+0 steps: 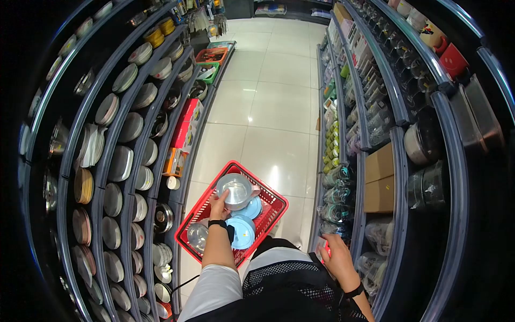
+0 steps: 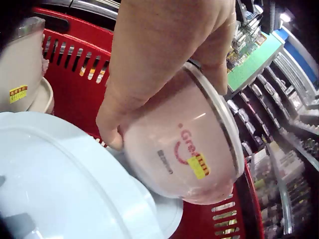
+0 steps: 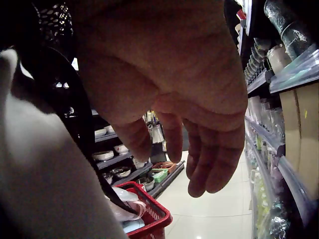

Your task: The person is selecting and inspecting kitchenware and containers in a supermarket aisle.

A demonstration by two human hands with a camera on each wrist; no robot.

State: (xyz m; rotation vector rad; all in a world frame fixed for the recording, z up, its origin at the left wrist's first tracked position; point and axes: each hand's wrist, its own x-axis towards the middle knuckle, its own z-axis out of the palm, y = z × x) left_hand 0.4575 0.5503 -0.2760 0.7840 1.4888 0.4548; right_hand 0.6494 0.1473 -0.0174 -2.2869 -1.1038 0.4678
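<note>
My left hand [image 1: 218,206] grips the rim of a pale pink lidded bowl [image 2: 172,149], thumb on one side and fingers on the other. The bowl has a clear lid, red lettering and a yellow price sticker. It is tilted over the red shopping basket [image 1: 279,199]. Beside it in the basket are light blue lidded containers [image 1: 240,233] and another clear-lidded container [image 1: 197,236], which shows a pale wall and a yellow sticker in the left wrist view. Near the right shelf my right hand [image 1: 340,261] hangs with loosely bent fingers, holding nothing.
Shelves of stacked plates and bowls [image 1: 112,200] line the left side. On the right, shelves carry wrapped cups, a cardboard box [image 1: 379,180] and pots [image 1: 421,142]. A tiled aisle [image 1: 257,107] runs forward between them.
</note>
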